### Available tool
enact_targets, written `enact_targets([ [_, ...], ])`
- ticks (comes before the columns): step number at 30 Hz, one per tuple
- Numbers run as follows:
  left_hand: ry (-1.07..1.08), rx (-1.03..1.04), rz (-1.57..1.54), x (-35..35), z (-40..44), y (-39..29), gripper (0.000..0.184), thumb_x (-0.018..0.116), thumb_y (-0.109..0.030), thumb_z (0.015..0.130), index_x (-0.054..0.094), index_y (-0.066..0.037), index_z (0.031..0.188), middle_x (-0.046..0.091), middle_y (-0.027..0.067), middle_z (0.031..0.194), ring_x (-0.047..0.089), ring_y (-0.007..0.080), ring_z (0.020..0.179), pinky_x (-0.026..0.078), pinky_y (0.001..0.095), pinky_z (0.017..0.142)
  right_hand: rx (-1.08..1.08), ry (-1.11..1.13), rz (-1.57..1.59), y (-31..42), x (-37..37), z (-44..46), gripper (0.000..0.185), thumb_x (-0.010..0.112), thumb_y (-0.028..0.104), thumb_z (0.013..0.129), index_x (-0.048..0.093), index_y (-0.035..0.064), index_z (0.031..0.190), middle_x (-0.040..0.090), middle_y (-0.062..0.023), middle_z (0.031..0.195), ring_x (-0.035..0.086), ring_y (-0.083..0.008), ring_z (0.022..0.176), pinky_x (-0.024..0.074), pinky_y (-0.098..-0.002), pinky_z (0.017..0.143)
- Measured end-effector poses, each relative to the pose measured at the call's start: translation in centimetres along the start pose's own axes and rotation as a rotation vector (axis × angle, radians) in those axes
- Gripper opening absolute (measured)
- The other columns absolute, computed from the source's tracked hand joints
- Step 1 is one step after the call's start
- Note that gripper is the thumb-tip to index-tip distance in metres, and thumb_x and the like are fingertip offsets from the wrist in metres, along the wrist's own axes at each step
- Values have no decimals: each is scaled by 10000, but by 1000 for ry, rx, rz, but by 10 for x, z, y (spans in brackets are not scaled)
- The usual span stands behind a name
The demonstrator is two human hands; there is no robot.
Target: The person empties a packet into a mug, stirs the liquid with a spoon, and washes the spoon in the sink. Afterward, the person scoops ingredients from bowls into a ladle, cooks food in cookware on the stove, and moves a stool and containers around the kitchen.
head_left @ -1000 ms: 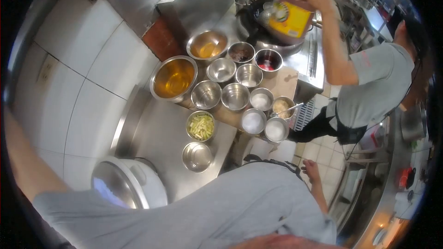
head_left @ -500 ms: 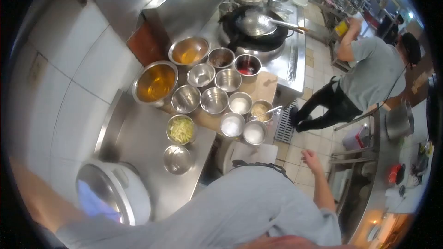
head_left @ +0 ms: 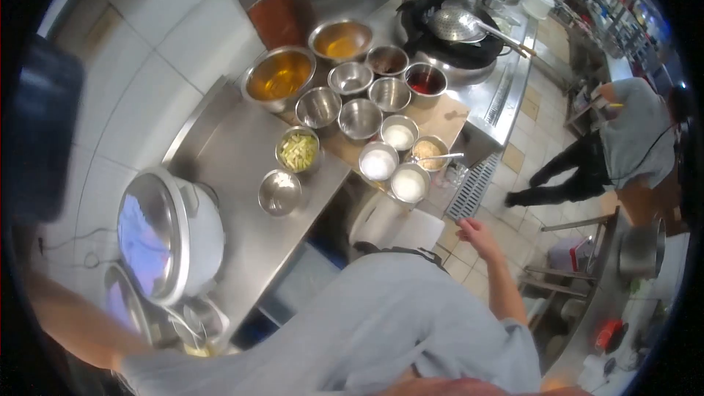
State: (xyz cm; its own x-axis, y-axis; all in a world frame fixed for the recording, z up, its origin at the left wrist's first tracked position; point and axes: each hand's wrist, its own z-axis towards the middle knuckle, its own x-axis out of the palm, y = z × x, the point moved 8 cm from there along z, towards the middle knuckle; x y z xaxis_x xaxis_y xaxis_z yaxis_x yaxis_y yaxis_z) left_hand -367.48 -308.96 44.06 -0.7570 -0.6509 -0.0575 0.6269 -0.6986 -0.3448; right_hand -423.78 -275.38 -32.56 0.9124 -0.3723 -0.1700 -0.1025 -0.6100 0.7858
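My right hand hangs over the tiled floor at my right side, beside the cutting board. Its fingers are loosely bent and slightly apart, and I see nothing in them. The left forearm reaches out past the left edge, so my left hand is out of sight. Nearest to the right hand are steel bowls: one of white powder, another white one, and a tan one with a spoon in it. Cut green vegetable pieces fill a bowl on the steel counter, with a bare steel bowl close by.
A large rice cooker stands on the counter. Bowls of yellow oil sit by the wall. A wok holds a perforated ladle. Another person stands at the right. A blurred dark object is at far left.
My view has swung left, showing more beside the rice cooker. A dark object has come in at the left. My right hand appears higher and nearer the bowls. The other person's raised arm is lower.
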Motion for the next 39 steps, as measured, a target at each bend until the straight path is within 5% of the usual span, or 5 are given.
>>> enact_targets([
  [6, 84, -539, -160, -62, -182, -52, 356, 675, -289, 919, 681, 8, 1113, 674, 146, 1175, 623, 245, 1156, 489, 370, 982, -98, 173, 11, -33, 8, 33, 395, 616, 354, 990, 672, -5, 1144, 691, -84, 919, 654, -159, 829, 533, -296, 772],
  [9, 339, -746, 116, -54, -301, -94, 267, 738, -273, 912, 734, -20, 997, 656, -19, 783, 528, 53, 693, 411, 226, 652, -72, 263, 72, -42, 9, 20, 379, 633, 335, 985, 672, -12, 1133, 685, -99, 902, 651, -170, 812, 531, -303, 759],
  [13, 423, -1205, 68, -79, -468, -137, 289, 679, -299, 952, 696, -18, 1018, 657, 24, 827, 614, 81, 687, 506, 274, 594, -46, 453, 3, -82, -7, -2, 322, 624, 291, 990, 687, -9, 1090, 668, -77, 867, 638, -160, 789, 531, -310, 720],
  [26, 214, -1144, 557, -204, -756, -232, 304, 730, -219, 884, 624, 38, 761, 583, 167, 846, 596, 323, 790, 478, 407, 702, -288, 513, -321, -4, -81, -23, 373, 564, 285, 1029, 623, -24, 1229, 656, -66, 1062, 573, -109, 849, 496, -263, 770],
  [39, -247, -1313, 700, -339, -789, -354, 302, 714, -253, 929, 690, 47, 900, 559, 78, 971, 603, 119, 688, 497, 291, 604, -436, 1159, -909, -129, 5, -71, 353, 531, 294, 1019, 624, -20, 1151, 638, -103, 1103, 623, -217, 969, 529, -352, 858],
])
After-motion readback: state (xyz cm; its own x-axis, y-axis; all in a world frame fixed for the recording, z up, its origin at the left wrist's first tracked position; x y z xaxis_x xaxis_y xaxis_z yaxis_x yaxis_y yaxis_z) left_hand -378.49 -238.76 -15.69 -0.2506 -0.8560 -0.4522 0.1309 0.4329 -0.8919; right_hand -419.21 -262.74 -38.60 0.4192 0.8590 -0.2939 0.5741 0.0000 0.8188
